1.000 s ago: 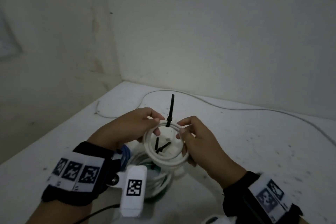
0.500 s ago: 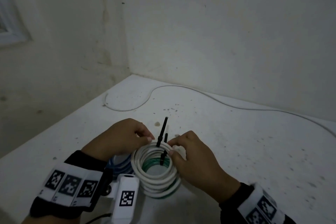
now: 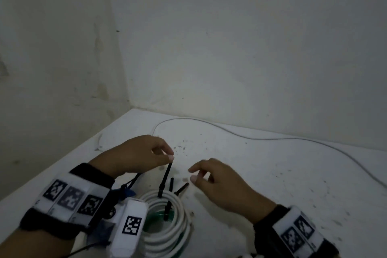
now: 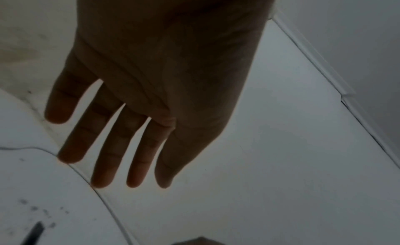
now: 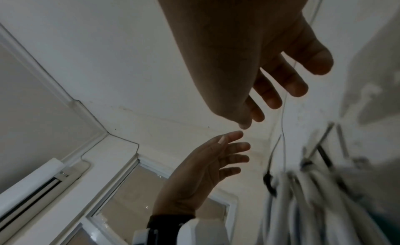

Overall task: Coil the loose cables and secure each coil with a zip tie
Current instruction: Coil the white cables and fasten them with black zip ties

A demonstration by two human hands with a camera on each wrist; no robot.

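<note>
Head view: a white cable coil [image 3: 167, 234] is seen lying flat on the white table [image 3: 272, 174], close to the near edge, with a green coil [image 3: 156, 217] ringed inside and under it. A black zip tie [image 3: 165, 178] is fastened on the far rim of the coil; its tail is stood nearly upright, long axis vertical, tip leaned slightly right and away. Shorter black tie ends are seen beside it, one upright, one slanted right, and another inside the ring. The left hand [image 3: 136, 155] is held above the coil with thumb and forefinger tips right at the tail's tip; contact cannot be told here. The right hand [image 3: 219, 184] is held just right of the ties, fingers loosely curved and apart, nothing in them. A loose white cable [image 3: 251, 136] is trailed along the wall side of the table, well apart from the coil. Left wrist view: the left hand [image 4: 162, 77] is shown with fingers straight and spread, nothing clamped; a black tie end [image 4: 32, 235] is seen at the lower left. Right wrist view: the right hand [image 5: 249, 52] is shown spread and empty, the left hand [image 5: 205, 171] also flat and empty, the coil [image 5: 324, 211] blurred at the right, a window frame [image 5: 65, 171] at the lower left.
</note>
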